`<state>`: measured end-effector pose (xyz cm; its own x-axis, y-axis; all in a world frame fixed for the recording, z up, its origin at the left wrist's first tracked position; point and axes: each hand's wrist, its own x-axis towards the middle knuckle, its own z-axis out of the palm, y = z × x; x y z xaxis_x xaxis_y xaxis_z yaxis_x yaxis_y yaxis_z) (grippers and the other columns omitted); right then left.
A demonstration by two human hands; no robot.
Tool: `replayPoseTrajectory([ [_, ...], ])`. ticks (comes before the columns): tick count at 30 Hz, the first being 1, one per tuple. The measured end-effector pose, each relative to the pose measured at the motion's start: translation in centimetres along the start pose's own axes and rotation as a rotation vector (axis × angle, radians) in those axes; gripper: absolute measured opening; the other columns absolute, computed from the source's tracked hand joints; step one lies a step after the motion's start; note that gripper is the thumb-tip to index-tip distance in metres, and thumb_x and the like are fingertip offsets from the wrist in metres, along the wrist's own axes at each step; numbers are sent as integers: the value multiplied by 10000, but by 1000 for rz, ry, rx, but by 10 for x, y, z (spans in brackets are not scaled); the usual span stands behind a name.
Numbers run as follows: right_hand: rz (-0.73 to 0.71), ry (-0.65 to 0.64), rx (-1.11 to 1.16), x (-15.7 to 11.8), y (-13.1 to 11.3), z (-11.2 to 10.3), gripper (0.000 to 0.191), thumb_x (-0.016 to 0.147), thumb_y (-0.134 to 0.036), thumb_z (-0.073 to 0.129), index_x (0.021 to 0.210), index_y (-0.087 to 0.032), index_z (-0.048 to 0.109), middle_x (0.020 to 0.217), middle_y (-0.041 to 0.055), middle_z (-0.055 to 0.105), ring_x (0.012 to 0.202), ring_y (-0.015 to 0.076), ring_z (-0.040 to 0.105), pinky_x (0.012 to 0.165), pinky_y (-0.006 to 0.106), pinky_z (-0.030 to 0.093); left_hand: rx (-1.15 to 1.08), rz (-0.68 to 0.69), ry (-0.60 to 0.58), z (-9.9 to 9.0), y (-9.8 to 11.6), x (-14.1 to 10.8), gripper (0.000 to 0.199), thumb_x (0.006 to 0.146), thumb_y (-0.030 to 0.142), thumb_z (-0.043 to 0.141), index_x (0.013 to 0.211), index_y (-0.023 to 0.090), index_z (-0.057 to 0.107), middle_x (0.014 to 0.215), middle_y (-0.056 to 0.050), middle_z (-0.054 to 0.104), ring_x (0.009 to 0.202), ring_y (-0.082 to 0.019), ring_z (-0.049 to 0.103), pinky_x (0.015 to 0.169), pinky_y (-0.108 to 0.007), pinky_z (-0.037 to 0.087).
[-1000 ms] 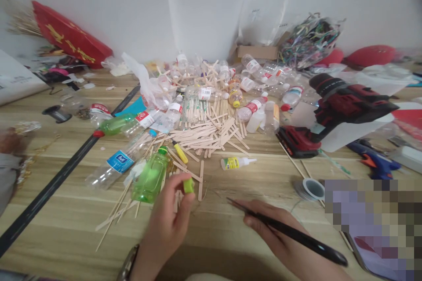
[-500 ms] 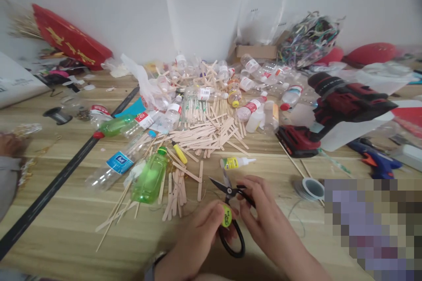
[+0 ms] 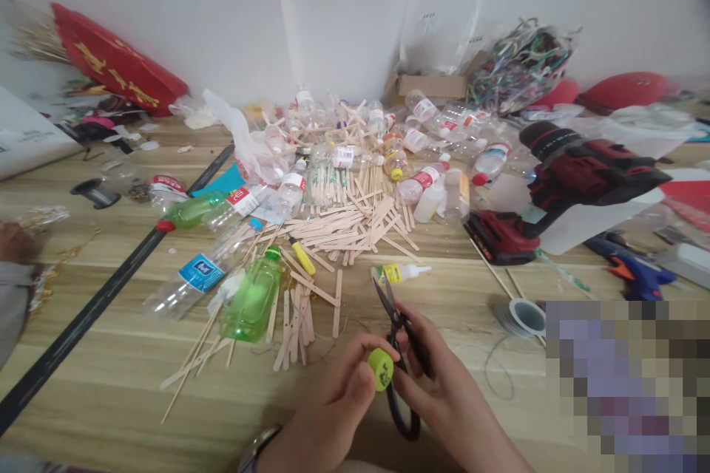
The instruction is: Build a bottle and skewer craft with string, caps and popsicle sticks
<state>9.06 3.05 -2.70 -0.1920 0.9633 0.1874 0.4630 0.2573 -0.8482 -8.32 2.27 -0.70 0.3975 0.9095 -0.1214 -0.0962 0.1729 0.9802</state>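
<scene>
My left hand [image 3: 352, 384], low in the middle of the view, holds a yellow-green bottle cap [image 3: 380, 369] with dark markings between thumb and fingers. Just right of it, my right hand [image 3: 435, 366] grips black-handled scissors [image 3: 396, 325]. Their blades point up and slightly left, a little apart, with the tips over a small yellow-labelled glue bottle [image 3: 391, 273]. One large loop handle hangs below the cap. A thin wire lies on the wood to the left of my hands.
Craft sticks [image 3: 344, 229], a green bottle [image 3: 252, 299] and clear bottles lie ahead. On the right are a red drill [image 3: 582, 177], a wire spool [image 3: 524, 318] and a blue glue gun [image 3: 632, 266]. Another person's hand [image 3: 14, 244] is at the far left.
The scissors have turned more upright and their blades have come closer together. The cap has dropped slightly and its side now shows, with my left thumb lower.
</scene>
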Motion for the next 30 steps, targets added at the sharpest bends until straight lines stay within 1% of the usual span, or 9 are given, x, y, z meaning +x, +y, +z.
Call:
replayPoseTrajectory([
  [3,-46,44,-101,0,-4,-9,440,828,-166,505,1262,-224,470,778,-6,587,629,152,620,558,233,550,-222,-11,78,2,-8,4,472,902,646,432,951,223,635,922,-52,607,874,-219,568,812,-346,444],
  [5,-101,14,-234,-2,-3,-17,448,808,-140,515,1247,-231,517,735,-12,574,590,155,604,536,238,534,-347,-42,142,4,-12,9,469,879,647,489,901,200,629,879,-46,584,809,-196,545,752,-325,442],
  [9,-175,-86,-403,-12,2,-29,500,851,-137,494,1331,-276,498,864,32,658,665,175,671,563,247,543,-444,-43,236,5,-12,15,489,829,665,564,810,178,593,726,2,507,680,-150,465,656,-285,406],
  [13,-278,-206,-534,-19,8,-33,563,873,-133,494,1416,-257,410,914,29,701,693,173,710,567,233,546,-477,-69,312,4,-8,16,497,782,645,648,915,166,623,716,11,509,679,-143,449,650,-278,388],
  [15,-324,-235,-600,-20,10,-33,552,883,-144,506,1419,-227,401,912,27,706,669,172,713,540,235,542,-485,-93,344,3,-6,15,526,753,652,675,948,165,630,719,12,514,686,-143,451,647,-277,383],
  [19,-401,-209,-701,-18,10,-32,450,947,-198,459,1395,-180,419,854,15,697,591,163,697,486,246,527,-477,-126,368,3,-2,15,548,745,656,680,993,170,620,683,30,495,661,-133,449,634,-276,368],
  [22,-465,-165,-757,-15,5,-31,376,1017,-251,329,1359,-149,448,794,13,690,525,150,678,442,247,507,-472,-156,385,4,1,14,579,726,660,695,1044,188,583,682,46,491,651,-121,451,626,-264,359],
  [26,-548,-79,-828,-12,-3,-29,446,1051,-280,155,1249,-117,520,670,2,669,410,142,629,359,258,454,-416,-172,382,3,0,13,598,715,698,669,1030,202,553,653,62,479,638,-117,438,614,-258,343],
  [30,-567,-61,-861,-12,-4,-28,466,1057,-277,128,1212,-111,535,620,-16,655,384,129,619,353,253,442,-368,-179,361,1,-1,12,585,731,714,634,988,196,550,611,75,455,603,-111,410,593,-251,315],
])
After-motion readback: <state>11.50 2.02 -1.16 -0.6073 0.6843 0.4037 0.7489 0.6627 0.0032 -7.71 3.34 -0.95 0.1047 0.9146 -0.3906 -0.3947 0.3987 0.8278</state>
